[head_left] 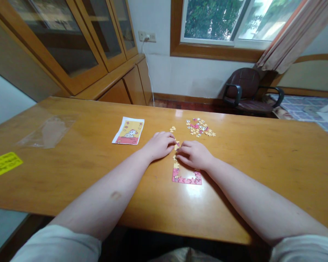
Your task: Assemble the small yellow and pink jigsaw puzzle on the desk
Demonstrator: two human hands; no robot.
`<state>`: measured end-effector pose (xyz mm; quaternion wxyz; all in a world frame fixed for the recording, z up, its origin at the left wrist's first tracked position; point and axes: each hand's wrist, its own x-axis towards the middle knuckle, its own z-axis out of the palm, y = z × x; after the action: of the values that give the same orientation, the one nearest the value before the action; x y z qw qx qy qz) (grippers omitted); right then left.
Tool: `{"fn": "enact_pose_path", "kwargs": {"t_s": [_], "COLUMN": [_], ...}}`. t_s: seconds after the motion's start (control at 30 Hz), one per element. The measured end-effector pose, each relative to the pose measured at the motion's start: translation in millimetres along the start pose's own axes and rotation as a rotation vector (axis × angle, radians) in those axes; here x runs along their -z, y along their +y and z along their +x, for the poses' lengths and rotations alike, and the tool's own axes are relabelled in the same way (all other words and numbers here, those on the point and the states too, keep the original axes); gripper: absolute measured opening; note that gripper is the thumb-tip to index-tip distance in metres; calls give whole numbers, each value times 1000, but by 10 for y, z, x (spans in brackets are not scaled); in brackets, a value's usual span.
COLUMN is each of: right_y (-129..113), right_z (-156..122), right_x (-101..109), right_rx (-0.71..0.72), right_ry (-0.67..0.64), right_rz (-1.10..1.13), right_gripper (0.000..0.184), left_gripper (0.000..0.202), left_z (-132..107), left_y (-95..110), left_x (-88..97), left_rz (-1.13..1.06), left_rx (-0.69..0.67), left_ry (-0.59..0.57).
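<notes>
A small group of joined yellow-and-pink jigsaw pieces (177, 145) lies between the fingertips of both hands. My left hand (161, 145) grips it from the left with curled fingers. From the right, my right hand (195, 153) holds it too, fingers bent and thumb below. One yellow jigsaw piece (174, 158) lies just under them, near my right thumb. Closer to me is a partly joined puzzle border (186, 181), pink along the bottom with yellow at its upper left; my right hand covers part of its right side. Two or so loose yellow pieces (172, 128) lie beyond my left hand.
A pile of loose jigsaw pieces (199, 127) lies at the back right. Left of my hands is a picture card (129, 131) with a white animal. A clear plastic bag (50, 131) and a yellow label (4, 164) are on the wooden table (79, 167). An armchair (246, 89) stands beyond.
</notes>
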<state>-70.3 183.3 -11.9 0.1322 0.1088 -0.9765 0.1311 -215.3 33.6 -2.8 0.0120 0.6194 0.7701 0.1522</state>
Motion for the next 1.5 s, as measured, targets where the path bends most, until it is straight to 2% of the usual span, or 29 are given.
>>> {"fn": "enact_pose_path", "kwargs": {"t_s": [0.33, 0.47, 0.53, 0.7, 0.77, 0.87, 1.07, 1.27, 1.4, 1.5], "right_y": [-2, -4, -10, -3, 8, 24, 51, 72, 87, 91], "right_z": [-1, -1, 2, 3, 1, -2, 2, 5, 0, -3], "right_x": [-26, -16, -5, -12, -29, -46, -37, -32, -16, -11], "right_rx": [12, 14, 17, 25, 17, 3, -96, -133, -147, -148], "right_ry": [-40, -29, -36, -51, -45, -36, 14, 44, 80, 107], "right_rz": [69, 60, 62, 63, 59, 50, -28, -13, 3, 16], "right_gripper": [20, 21, 22, 21, 21, 21, 28, 30, 33, 31], "left_gripper": [18, 18, 18, 19, 19, 21, 25, 27, 25, 30], "left_z": [18, 25, 27, 10, -8, -34, -54, -40, -31, -36], "left_y": [-2, -17, -53, -261, -351, -433, -404, -351, -341, -309], "left_x": [-9, -13, -9, 18, 37, 71, 104, 58, 58, 83], "left_rz": [-30, -62, -79, -45, -24, -6, 67, 113, 47, 48], "left_rx": [12, 25, 86, 412, 495, 542, 520, 404, 323, 288], "left_ry": [-32, 6, 71, 268, 288, 266, 158, 61, 14, 9]}}
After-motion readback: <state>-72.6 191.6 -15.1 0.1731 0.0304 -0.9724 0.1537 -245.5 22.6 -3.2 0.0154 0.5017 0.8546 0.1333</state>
